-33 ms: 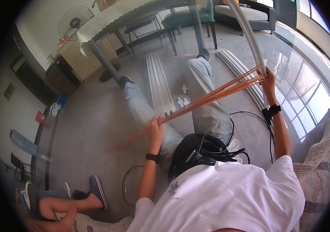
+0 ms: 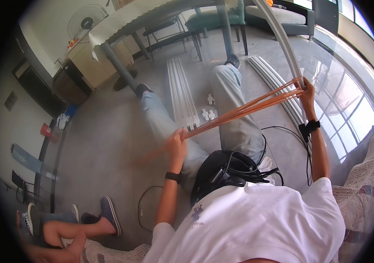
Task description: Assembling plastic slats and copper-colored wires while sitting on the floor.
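A bundle of long, thin orange-brown strands (image 2: 244,110) stretches across my lap between my two hands. My left hand (image 2: 177,144) is closed around its lower left part, and a blurred tail of strands trails beyond the fist. My right hand (image 2: 308,95), higher and farther right, is closed on the other end of the strands and on a long pale bar (image 2: 283,39) that runs up out of view. Whether the strands are tied to the bar, I cannot tell. Several white strips (image 2: 180,90) lie on the floor between my legs, beside small white fittings (image 2: 209,114).
More long white strips (image 2: 270,76) lie right of my right leg. A black bag with cables (image 2: 222,171) rests on my lap. A table (image 2: 128,22) and green chair (image 2: 215,19) stand ahead. At lower left are another person's legs (image 2: 73,232).
My hands keep the same grip on the strands and the bar. The view has shifted very slightly.
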